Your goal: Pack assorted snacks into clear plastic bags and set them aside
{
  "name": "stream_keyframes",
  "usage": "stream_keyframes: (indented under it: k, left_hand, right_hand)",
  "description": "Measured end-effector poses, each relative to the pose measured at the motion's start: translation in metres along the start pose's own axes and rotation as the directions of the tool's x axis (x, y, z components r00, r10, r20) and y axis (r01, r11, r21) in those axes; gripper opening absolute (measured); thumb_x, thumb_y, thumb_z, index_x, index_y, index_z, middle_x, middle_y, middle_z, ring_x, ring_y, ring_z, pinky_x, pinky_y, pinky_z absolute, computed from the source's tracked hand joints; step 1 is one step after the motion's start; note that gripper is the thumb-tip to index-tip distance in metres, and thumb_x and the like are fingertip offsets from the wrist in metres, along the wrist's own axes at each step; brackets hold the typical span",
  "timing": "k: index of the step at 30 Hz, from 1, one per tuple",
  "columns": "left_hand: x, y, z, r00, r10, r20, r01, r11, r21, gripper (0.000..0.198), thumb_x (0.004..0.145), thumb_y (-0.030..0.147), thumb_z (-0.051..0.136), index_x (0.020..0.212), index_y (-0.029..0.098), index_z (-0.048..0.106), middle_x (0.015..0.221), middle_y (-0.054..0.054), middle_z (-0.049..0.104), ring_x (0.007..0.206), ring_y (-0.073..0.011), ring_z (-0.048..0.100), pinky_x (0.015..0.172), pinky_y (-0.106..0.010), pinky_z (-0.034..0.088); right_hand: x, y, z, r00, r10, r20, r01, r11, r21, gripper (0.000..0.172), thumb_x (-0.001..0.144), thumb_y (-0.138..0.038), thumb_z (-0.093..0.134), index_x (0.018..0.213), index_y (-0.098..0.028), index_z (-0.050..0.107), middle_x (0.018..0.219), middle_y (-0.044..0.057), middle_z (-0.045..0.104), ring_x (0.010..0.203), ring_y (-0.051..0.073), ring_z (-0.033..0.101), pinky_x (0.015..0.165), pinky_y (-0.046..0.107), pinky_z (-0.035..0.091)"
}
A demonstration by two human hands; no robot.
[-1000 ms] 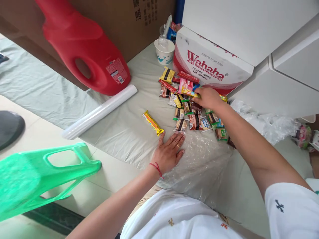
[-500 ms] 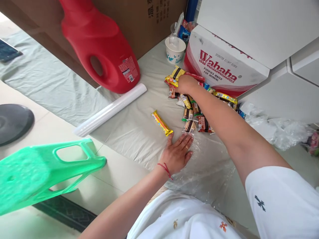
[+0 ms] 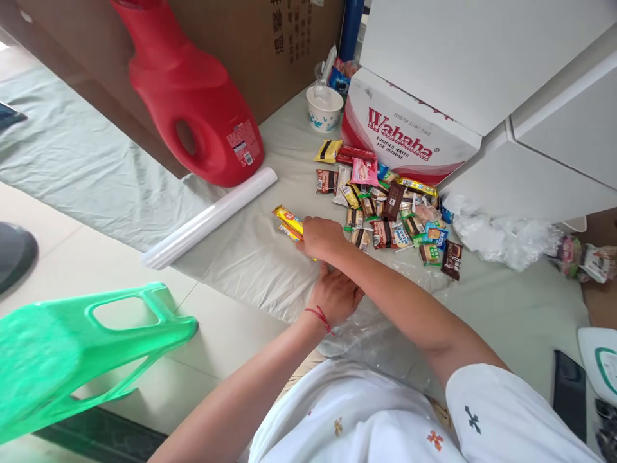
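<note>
My right hand [image 3: 322, 238] is closed on one end of a yellow-wrapped snack bar [image 3: 292, 220]. Just beneath it lies a second yellow bar [image 3: 288, 233] on the sheet, largely covered by the hand and the held bar. Palm down on the grey-green sheet rests my left hand [image 3: 336, 294], near a clear plastic film; my right forearm crosses over and hides part of its fingers. To the right spreads a loose pile of small wrapped snacks, among them a pink packet [image 3: 365, 171], a brown packet [image 3: 394, 200] and a yellow packet [image 3: 328, 151].
A Wahaha carton [image 3: 405, 132] and a paper cup [image 3: 324, 109] stand behind the snacks. Leftward are a red jug [image 3: 207, 109], a white roll [image 3: 212, 218] and a green stool [image 3: 48, 360]. Crumpled clear plastic [image 3: 506, 231] lies at the right.
My right hand has come from the back of the snack pile toward the left, bringing a yellow bar over the one lying there. My left hand stays in about the same place.
</note>
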State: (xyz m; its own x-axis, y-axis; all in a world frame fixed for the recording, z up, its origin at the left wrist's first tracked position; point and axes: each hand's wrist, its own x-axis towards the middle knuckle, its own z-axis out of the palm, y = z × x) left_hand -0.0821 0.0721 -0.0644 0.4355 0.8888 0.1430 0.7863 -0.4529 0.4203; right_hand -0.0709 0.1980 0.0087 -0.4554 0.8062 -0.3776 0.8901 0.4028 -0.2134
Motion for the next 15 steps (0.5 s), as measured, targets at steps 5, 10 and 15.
stream_keyframes:
  k: [5,10,15]
  left_hand:
    - [0.001,0.001,0.0,1.0,0.007,-0.01,-0.007,1.0,0.03,0.05,0.106,0.042,0.035,0.147,0.022,0.055,0.15,-0.011,0.059,0.146,-0.0293,0.046,0.128,-0.065,0.01]
    - [0.002,0.003,-0.001,1.0,-0.022,0.009,0.022,0.999,0.049,0.057,0.107,0.045,0.027,0.159,0.025,0.038,0.164,-0.007,0.041,0.154,-0.027,0.034,0.128,-0.066,0.006]
    - [0.002,0.004,-0.004,1.0,-0.024,0.012,0.024,0.998,0.053,0.056,0.108,0.043,0.023,0.16,0.026,0.035,0.165,-0.006,0.038,0.155,-0.0256,0.033,0.128,-0.065,0.006]
  right_hand:
    - [-0.007,0.028,-0.019,1.0,-0.008,-0.004,0.008,1.0,0.027,0.038,0.082,-0.04,0.067,0.111,-0.017,0.07,0.114,0.013,0.074,0.103,0.029,0.07,0.078,0.032,0.051]
    - [-0.089,0.112,-0.038,0.985,0.028,-0.172,0.008,0.979,0.204,0.035,0.084,-0.049,0.064,0.096,-0.016,0.067,0.087,0.003,0.07,0.079,0.02,0.062,0.066,0.027,0.041]
    - [-0.185,0.171,-0.016,0.99,0.024,0.14,-0.07,0.941,0.332,0.027,0.078,-0.045,0.067,0.081,-0.019,0.061,0.069,-0.004,0.056,0.064,0.014,0.05,0.058,0.024,0.033]
